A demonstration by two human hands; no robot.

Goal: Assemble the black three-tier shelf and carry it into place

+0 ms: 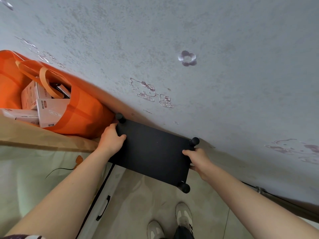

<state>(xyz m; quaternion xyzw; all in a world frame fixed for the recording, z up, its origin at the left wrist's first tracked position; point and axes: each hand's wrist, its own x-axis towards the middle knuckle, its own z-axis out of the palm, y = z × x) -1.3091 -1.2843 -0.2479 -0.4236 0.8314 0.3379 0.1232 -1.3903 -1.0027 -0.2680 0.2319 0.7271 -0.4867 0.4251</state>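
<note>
Forearms (69,195) out, left hand (111,139) and right hand (200,159) clasp the shelf (153,150) ends; probably nearly placed by the wall (189,31), so lower squarely.

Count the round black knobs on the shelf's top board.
3 round black knobs: far-left corner beside the orange fabric bag, far-right corner by the wall, near-right corner. A fourth may hide behind the left forearm.

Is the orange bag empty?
No, the orange bag has white boxes sticking out of its open top.
</note>
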